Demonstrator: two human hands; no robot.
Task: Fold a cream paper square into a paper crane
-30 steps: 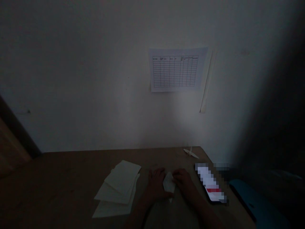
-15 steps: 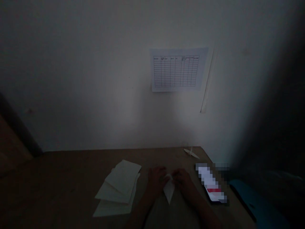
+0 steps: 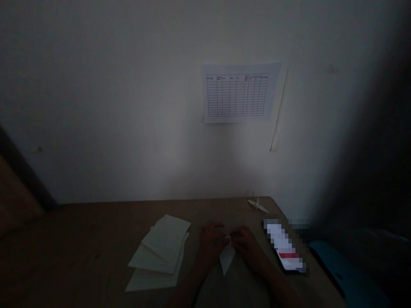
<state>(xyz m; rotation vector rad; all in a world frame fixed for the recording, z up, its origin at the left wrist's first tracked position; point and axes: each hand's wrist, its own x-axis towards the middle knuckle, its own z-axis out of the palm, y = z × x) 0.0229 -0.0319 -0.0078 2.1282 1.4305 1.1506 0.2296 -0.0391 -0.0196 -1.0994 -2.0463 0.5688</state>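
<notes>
Together, our two hands work at the top of a small folded paper at the near side of the table (image 3: 96, 244). With our left hand (image 3: 212, 240) we pinch the paper (image 3: 227, 259) from the left; with our right hand (image 3: 243, 240) we grip it from the right, fingers curled. We cannot make out each fingertip in the dim light. The paper's lower part tapers to a point toward us, outside our fingers.

Left of our hands we have fanned, overlapping sheets (image 3: 160, 248). Near the table's far right corner sits a paper crane (image 3: 257, 206), and nearer us lies a lit phone (image 3: 285, 246), its screen blurred. We face a wall (image 3: 112, 94) bearing a chart (image 3: 236, 96).
</notes>
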